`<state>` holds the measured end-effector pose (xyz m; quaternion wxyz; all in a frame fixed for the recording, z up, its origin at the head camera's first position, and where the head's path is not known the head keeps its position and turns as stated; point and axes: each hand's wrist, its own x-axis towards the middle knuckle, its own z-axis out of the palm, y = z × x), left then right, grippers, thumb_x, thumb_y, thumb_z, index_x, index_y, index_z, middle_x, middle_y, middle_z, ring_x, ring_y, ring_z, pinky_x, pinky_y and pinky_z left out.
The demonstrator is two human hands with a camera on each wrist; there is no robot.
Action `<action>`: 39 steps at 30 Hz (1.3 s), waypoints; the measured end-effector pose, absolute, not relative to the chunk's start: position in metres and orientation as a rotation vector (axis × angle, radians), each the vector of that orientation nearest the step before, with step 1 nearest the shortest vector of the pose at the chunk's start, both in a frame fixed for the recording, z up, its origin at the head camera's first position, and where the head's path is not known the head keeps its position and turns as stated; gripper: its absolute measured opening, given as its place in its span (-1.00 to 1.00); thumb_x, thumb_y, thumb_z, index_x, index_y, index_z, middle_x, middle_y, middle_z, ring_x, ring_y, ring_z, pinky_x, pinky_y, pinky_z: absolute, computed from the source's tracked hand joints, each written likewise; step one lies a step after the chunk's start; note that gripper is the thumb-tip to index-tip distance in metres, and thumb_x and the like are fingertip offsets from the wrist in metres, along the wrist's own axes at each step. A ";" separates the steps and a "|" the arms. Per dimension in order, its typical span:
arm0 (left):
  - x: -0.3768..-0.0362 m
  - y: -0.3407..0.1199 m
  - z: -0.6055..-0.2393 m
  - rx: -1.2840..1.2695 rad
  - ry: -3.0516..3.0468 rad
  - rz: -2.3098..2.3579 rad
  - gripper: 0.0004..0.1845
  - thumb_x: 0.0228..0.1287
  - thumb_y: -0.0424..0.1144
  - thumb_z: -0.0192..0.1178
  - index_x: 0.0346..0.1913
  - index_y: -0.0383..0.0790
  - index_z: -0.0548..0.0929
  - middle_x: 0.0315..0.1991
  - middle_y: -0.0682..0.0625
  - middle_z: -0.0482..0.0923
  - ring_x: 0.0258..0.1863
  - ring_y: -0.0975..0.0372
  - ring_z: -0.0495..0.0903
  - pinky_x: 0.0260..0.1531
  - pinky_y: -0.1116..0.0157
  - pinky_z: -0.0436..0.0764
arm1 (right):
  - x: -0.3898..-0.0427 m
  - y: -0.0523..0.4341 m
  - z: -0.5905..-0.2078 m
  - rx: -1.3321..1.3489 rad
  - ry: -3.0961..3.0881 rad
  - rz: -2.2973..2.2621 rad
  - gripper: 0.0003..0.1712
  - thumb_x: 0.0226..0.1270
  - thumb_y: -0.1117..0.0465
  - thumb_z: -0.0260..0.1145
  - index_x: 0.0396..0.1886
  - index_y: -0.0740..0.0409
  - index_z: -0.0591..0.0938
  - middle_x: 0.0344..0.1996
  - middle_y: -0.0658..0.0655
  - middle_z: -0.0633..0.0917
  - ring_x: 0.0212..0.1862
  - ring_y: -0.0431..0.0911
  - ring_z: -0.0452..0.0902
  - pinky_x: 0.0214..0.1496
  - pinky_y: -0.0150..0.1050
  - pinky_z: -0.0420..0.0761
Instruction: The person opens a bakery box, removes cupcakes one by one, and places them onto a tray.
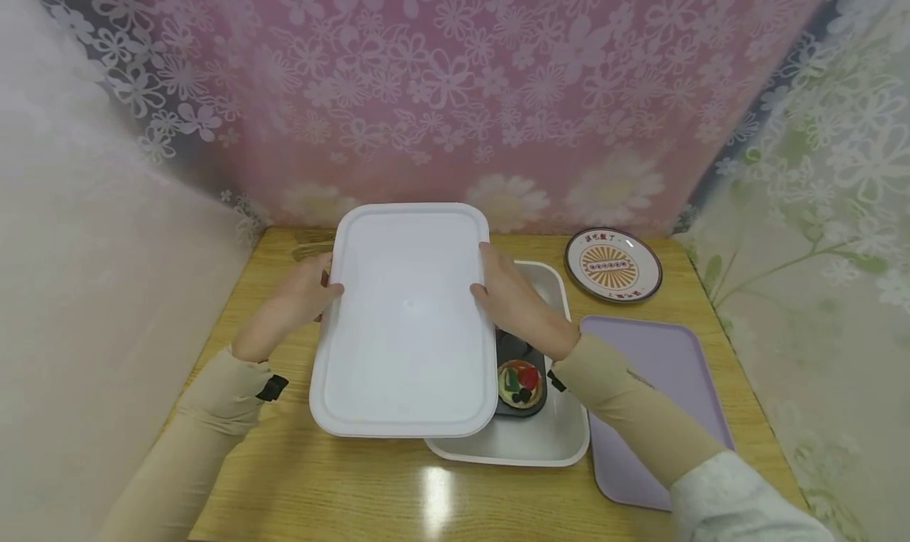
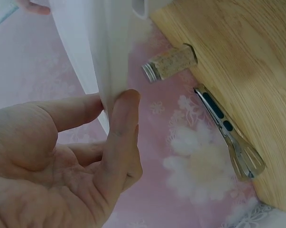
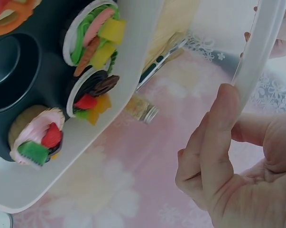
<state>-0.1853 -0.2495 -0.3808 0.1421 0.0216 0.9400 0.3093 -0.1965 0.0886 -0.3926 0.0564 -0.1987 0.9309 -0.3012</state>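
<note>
The white tray lid (image 1: pixel 405 321) is held flat above the table (image 1: pixel 298 479), its long axis running away from me, short edges near and far. My left hand (image 1: pixel 302 297) pinches its left long edge and my right hand (image 1: pixel 512 297) pinches its right long edge. It sits to the left of the open white tray (image 1: pixel 540 439) and overlaps it; that tray holds a dark muffin pan (image 1: pixel 522 372) with decorated cupcakes (image 3: pixel 93 40). A lilac tray (image 1: pixel 661 408) lies to the right, a patterned plate (image 1: pixel 614 265) at the far right. Tongs (image 2: pixel 228 130) and a small jar (image 2: pixel 169 64) lie by the far edge.
</note>
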 end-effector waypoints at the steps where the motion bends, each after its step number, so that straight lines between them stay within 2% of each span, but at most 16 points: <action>1: -0.185 -0.252 -0.380 0.060 2.718 0.887 -0.28 0.61 -0.21 0.06 0.66 -0.35 0.08 0.02 -0.33 0.57 -0.39 0.09 0.71 -0.42 0.23 0.75 | -0.196 0.086 -0.392 -0.593 2.824 -0.906 -0.22 0.65 0.24 0.16 0.66 0.32 0.04 0.46 0.54 0.32 0.43 0.32 0.41 0.28 0.20 0.64; 3: -0.184 -0.256 -0.379 0.056 2.727 0.871 -0.28 0.61 -0.21 0.06 0.66 -0.37 0.08 0.01 -0.34 0.58 -0.43 0.11 0.70 -0.44 0.24 0.74 | -0.195 0.081 -0.389 -0.575 2.819 -0.878 -0.21 0.67 0.20 0.15 0.69 0.24 0.03 0.46 0.53 0.32 0.34 0.31 0.50 0.15 0.14 0.71; 6: -0.182 -0.263 -0.378 0.041 2.728 0.861 -0.28 0.62 -0.20 0.05 0.66 -0.37 0.07 0.01 -0.34 0.58 -0.44 0.12 0.70 -0.41 0.22 0.76 | -0.193 0.074 -0.386 -0.591 2.820 -0.833 -0.28 0.68 0.15 0.15 0.67 0.15 0.11 0.34 0.50 0.40 0.04 0.24 0.63 -0.18 -0.02 0.73; 9: -0.180 -0.271 -0.377 0.029 2.734 0.837 -0.29 0.63 -0.19 0.04 0.67 -0.34 0.07 0.02 -0.33 0.57 -0.41 0.12 0.69 -0.39 0.20 0.77 | -0.193 0.067 -0.384 -0.647 2.823 -0.811 -0.35 0.69 0.14 0.13 0.62 0.15 0.18 0.21 0.44 0.43 -0.25 0.13 0.60 -0.39 -0.16 0.62; 12: -0.178 -0.277 -0.377 0.020 2.753 0.797 -0.30 0.63 -0.17 0.03 0.66 -0.32 0.09 0.02 -0.32 0.57 -0.43 0.13 0.69 -0.41 0.23 0.74 | -0.193 0.060 -0.383 -0.677 2.830 -0.797 -0.38 0.70 0.14 0.13 0.60 0.15 0.20 0.14 0.41 0.43 -0.41 0.07 0.52 -0.49 -0.21 0.53; 15: -0.175 -0.282 -0.376 0.009 2.753 0.791 -0.29 0.64 -0.17 0.02 0.68 -0.31 0.06 0.02 -0.31 0.56 -0.43 0.13 0.69 -0.42 0.25 0.71 | -0.193 0.053 -0.384 -0.657 2.836 -0.802 -0.27 0.68 0.14 0.15 0.67 0.16 0.10 0.20 0.46 0.43 -0.41 0.11 0.54 -0.45 -0.15 0.58; 18: -0.173 -0.287 -0.376 -0.002 2.738 0.820 -0.26 0.64 -0.18 0.02 0.70 -0.30 0.00 0.05 -0.34 0.54 -0.34 0.08 0.70 -0.38 0.22 0.74 | -0.194 0.045 -0.386 -0.600 2.820 -0.838 -0.11 0.67 0.14 0.18 0.73 0.20 -0.07 0.37 0.54 0.36 -0.20 0.22 0.64 -0.23 -0.02 0.72; 21: -0.171 -0.294 -0.378 -0.008 2.744 0.838 -0.25 0.64 -0.19 0.02 0.70 -0.34 -0.02 0.06 -0.38 0.53 -0.28 0.05 0.72 -0.35 0.19 0.77 | -0.195 0.037 -0.388 -0.550 2.790 -0.857 -0.04 0.67 0.11 0.18 0.74 0.23 -0.18 0.48 0.52 0.28 -0.05 0.26 0.65 -0.04 0.03 0.76; 23: -0.171 -0.300 -0.379 -0.007 2.763 0.822 -0.24 0.64 -0.19 0.03 0.69 -0.37 -0.02 0.07 -0.40 0.53 -0.32 0.07 0.73 -0.38 0.19 0.76 | -0.195 0.031 -0.387 -0.548 2.781 -0.849 -0.07 0.68 0.11 0.16 0.73 0.21 -0.15 0.47 0.50 0.28 -0.05 0.23 0.63 -0.01 0.03 0.75; 27: -0.170 -0.312 -0.379 -0.002 2.803 0.773 -0.26 0.63 -0.19 0.04 0.68 -0.38 0.02 0.05 -0.42 0.55 -0.45 0.13 0.72 -0.44 0.22 0.72 | -0.194 0.019 -0.385 -0.587 2.790 -0.821 -0.19 0.68 0.12 0.15 0.71 0.15 -0.01 0.36 0.47 0.36 -0.19 0.18 0.63 -0.15 -0.02 0.72; 33: -0.170 -0.326 -0.376 -0.019 2.796 0.764 -0.26 0.62 -0.21 0.04 0.67 -0.39 0.02 0.09 -0.46 0.52 -0.37 0.08 0.76 -0.40 0.18 0.77 | -0.191 0.005 -0.384 -0.693 2.811 -0.778 -0.47 0.65 0.19 0.21 0.47 0.19 0.32 0.14 0.44 0.44 -0.37 0.13 0.59 -0.37 -0.16 0.64; 36: -0.170 -0.332 -0.376 -0.032 2.787 0.759 -0.25 0.62 -0.21 0.04 0.67 -0.40 0.00 0.12 -0.48 0.51 -0.37 0.08 0.77 -0.38 0.17 0.79 | -0.189 0.000 -0.385 -0.730 2.807 -0.754 -0.58 0.63 0.22 0.24 0.35 0.19 0.40 0.10 0.42 0.46 -0.39 0.11 0.58 -0.40 -0.20 0.64; 39: -0.170 -0.338 -0.375 -0.039 2.784 0.749 -0.25 0.62 -0.21 0.05 0.66 -0.42 0.02 0.14 -0.50 0.50 -0.35 0.04 0.78 -0.37 0.16 0.79 | -0.188 -0.006 -0.387 -0.758 2.794 -0.722 -0.59 0.61 0.22 0.26 0.33 0.19 0.41 0.12 0.42 0.49 -0.33 0.11 0.61 -0.35 -0.17 0.70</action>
